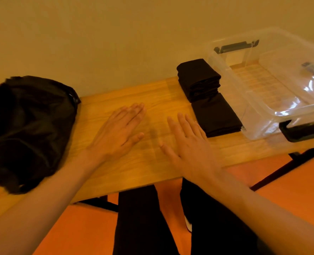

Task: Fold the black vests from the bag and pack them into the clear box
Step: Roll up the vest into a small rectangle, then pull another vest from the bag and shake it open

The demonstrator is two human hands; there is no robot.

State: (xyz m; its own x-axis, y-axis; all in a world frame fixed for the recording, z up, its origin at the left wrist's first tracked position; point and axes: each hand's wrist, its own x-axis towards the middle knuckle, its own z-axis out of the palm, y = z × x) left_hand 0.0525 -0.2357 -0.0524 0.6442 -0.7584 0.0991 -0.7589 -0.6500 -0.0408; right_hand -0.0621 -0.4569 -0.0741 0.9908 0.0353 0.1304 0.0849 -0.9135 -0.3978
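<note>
1. Both hands are flat over the wooden desk. The left hand has its fingers straight and pressed together, thumb apart, holding nothing.
2. The right hand has its fingers straight and slightly spread, also holding nothing, just beside 1 folded black vest.
3. Behind that lies a stack of folded black vests. Both are outside the clear box, along its left wall.
4. The black bag slumps at the desk's left end.

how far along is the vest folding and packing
Done: two piles of folded vests sit on the table beside the clear box. In hand: nothing; left hand and right hand are open, flat. Left: the box is empty; the black bag looks bulky.
</note>
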